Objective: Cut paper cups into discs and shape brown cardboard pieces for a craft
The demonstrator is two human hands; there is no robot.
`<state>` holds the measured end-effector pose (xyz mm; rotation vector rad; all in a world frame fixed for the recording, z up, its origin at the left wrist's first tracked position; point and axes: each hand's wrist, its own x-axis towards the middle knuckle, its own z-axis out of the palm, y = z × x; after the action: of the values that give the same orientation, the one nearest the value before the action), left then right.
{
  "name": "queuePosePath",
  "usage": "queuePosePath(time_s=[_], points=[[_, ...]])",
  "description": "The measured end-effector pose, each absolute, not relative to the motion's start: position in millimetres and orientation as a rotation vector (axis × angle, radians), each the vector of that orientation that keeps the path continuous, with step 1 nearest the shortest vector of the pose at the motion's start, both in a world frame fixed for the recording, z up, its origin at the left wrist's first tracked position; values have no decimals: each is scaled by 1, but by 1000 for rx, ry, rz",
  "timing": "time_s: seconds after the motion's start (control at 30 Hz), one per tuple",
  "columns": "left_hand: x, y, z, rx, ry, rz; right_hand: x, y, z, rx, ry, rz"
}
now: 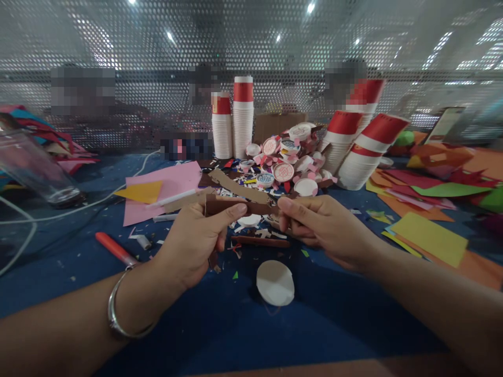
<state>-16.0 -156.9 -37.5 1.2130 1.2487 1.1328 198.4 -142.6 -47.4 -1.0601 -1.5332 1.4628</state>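
A brown strip of paper or card [259,208] stretches between my two hands above the blue table. My left hand [200,230], with a silver bracelet at its wrist, pinches the strip's left part between thumb and fingers. At the strip's right end, my right hand [318,225] is closed on it with thumb and forefinger. A white paper disc [275,283] lies on the table below and between the hands. Just behind the strip are a longer brown cardboard piece [239,189] and small paper scraps. Another dark reddish-brown strip [261,241] lies beneath.
Stacks of red-and-white paper cups [243,120] stand behind a heap of decorated discs [283,172]. Pink paper [176,180] and a red-handled tool [113,248] lie left, near a glass [43,167] and white cable. Coloured sheets [432,238] are at right.
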Motion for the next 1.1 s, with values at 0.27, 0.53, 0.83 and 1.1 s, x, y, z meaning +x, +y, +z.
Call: queuePosePath(time_s=[0.27,0.53,0.83,1.1], points=[[-18,-151,-35,1358,1173,1108,198,-142,-49,-1079,-1548,1460],[-13,-155,-32,1254,1128,928,193,-147,-47,-989,-1681,1503],[-12,-156,-29,1356,1209,940,194,-146,-48,-993,-1682,1444],[-19,-151,-33,1557,1187,1019,197,-146,-48,-1075,-1673,1464]])
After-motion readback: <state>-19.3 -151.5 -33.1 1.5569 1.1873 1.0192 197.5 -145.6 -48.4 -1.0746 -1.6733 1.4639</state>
